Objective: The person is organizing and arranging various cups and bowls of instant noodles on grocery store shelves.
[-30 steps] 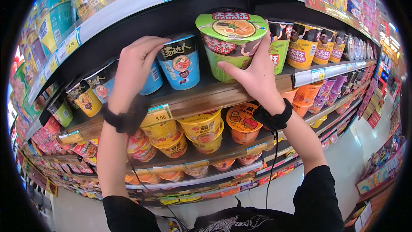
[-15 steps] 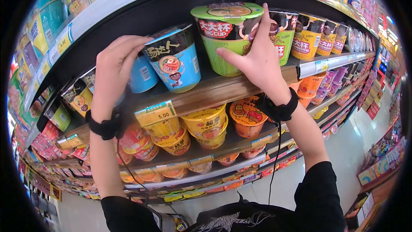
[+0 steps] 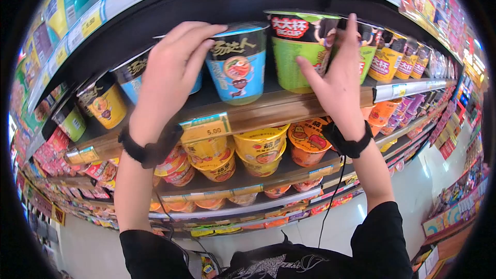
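A blue and black noodle cup (image 3: 237,70) stands upright near the shelf's front edge. My left hand (image 3: 173,70) reaches in from the left, its fingertips closed at the cup's upper left rim. To the right is a taller green and black noodle cup (image 3: 295,54) marked "BIG CUP", also upright on the shelf. My right hand (image 3: 337,85) is at its right side with thumb and fingers spread. The thumb tip overlaps the green front, while a long finger points up just past the rim. Parts of the fingers are hidden.
More blue cups (image 3: 129,78) and a yellow cup (image 3: 106,106) stand left. Yellow big cups (image 3: 385,57) line the right. Below the shelf edge with its price tag (image 3: 206,128) are stacked yellow bowls (image 3: 261,147) and an orange bowl (image 3: 308,142). Cables hang from both wrists.
The view has shifted, so the cups appear more upright and farther right. My right hand's long finger now stands apart from the green cup's rim; my left hand stays at the blue cup's rim.
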{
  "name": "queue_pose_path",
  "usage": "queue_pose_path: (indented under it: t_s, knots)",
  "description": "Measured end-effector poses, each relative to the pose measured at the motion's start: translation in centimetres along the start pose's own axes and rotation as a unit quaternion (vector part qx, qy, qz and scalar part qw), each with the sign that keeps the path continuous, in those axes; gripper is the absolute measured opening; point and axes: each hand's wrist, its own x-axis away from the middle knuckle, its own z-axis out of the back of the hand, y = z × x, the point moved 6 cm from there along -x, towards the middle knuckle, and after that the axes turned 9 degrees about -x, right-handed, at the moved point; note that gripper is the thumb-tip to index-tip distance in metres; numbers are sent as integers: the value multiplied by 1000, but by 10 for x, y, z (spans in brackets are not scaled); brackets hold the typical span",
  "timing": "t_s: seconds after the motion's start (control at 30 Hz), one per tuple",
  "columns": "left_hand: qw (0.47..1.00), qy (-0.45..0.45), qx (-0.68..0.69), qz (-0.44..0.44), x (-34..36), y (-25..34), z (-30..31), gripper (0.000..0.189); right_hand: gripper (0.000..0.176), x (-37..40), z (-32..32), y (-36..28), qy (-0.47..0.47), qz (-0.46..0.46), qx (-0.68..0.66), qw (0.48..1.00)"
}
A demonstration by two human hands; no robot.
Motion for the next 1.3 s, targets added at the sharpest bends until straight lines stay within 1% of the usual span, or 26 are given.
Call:
queue_pose_path:
  t_s: [0.03,0.07,0.1,0.13,0.17,0.23,0.3,0.33,0.4,0.43,0.5,0.7,0.83,0.87,0.97,1.07,1.13,1.23,1.3]
  knots:
    - [1000,-2,12,9,4,1,1,26,94,1,6,-11,31,56,55,996]
    - [1000,-2,7,21,9,0,5,28,87,3,10,-23,41,85,18,995]
    - [999,-2,2,32,16,1,9,30,74,7,15,-36,68,126,-4,990]
    - [999,-2,-3,42,24,3,14,33,67,10,13,-53,30,175,-24,984]
    - [998,-32,-34,34,35,5,18,34,60,15,9,-69,-8,222,-43,974]
    - [991,-95,-96,15,62,8,27,38,42,25,-7,-94,-119,246,-86,958]
    - [981,-154,-109,42,91,2,25,43,35,34,-28,-108,-183,231,-130,947]
    - [978,-167,-118,46,102,-2,23,44,36,37,-37,-112,-205,226,-134,943]
    - [977,-167,-119,61,116,-14,20,46,40,43,-55,-118,-254,218,-144,931]
    - [977,-163,-120,72,122,-19,21,47,38,45,-63,-120,-254,215,-135,933]
    - [980,-149,-117,64,124,-19,22,46,35,47,-77,-124,-255,212,-118,936]
    - [983,-126,-120,63,127,-18,22,44,38,47,-88,-132,-302,167,-87,934]
    - [984,-122,-119,51,129,-17,21,44,32,47,-90,-136,-295,171,-85,936]
    - [984,-122,-120,52,130,-18,20,45,22,46,-91,-137,-278,166,-95,941]
    - [985,-112,-117,56,134,-19,19,47,12,41,-95,-138,-298,134,-105,939]
    - [988,-92,-106,58,140,-22,26,51,6,39,-99,-142,-282,112,-102,947]
    - [989,-93,-98,58,146,-25,33,55,5,39,-104,-148,-285,101,-112,947]
    - [989,-40,-110,86,159,-41,67,58,5,39,-115,-164,-274,114,-117,948]
    - [981,6,-151,120,168,-60,93,50,5,42,-127,-181,-265,135,-107,949]
